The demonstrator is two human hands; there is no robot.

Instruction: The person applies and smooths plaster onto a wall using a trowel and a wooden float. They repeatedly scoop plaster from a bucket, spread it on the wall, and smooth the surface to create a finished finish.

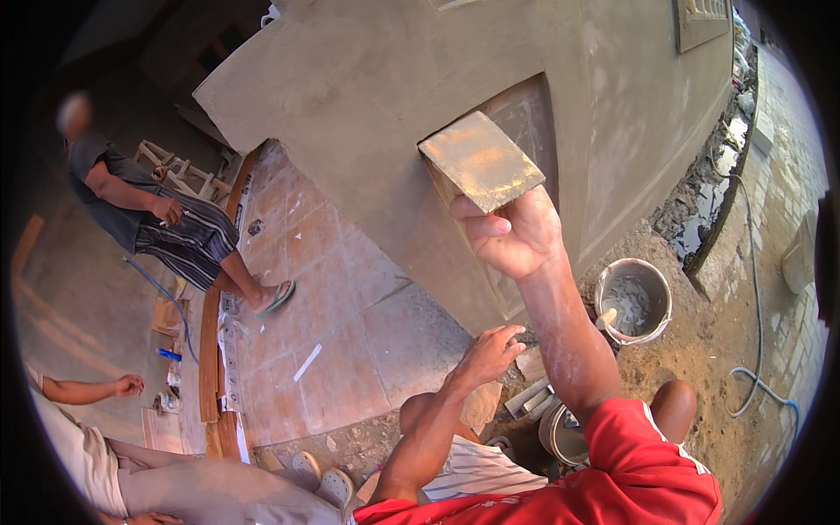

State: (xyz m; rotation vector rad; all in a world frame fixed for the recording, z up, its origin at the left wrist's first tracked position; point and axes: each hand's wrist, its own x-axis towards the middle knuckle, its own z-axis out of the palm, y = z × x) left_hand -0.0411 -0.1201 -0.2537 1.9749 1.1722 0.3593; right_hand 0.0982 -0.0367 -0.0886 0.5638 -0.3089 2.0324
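My right hand [516, 232] is raised in front of the grey plastered wall [367, 96]. Its fingers are closed on a flat rectangular board [483, 162], grey-brown with yellowish stains, tilted so one broad face shows. Behind the board is a recessed panel [532, 114] in the wall, partly hidden by it. Whether the board touches the wall I cannot tell. Lower down, my left hand [492, 354] hangs near the wall's foot with its fingers stretched out and nothing in them.
A bucket [669, 306] of grey mix stands right of my forearm, a pale handle [605, 318] at its rim. Another bucket [549, 437] is by my legs. A person in striped shorts [188, 236] stands left; another person's trousers [210, 486] show lower left. A hose [754, 262] lies right.
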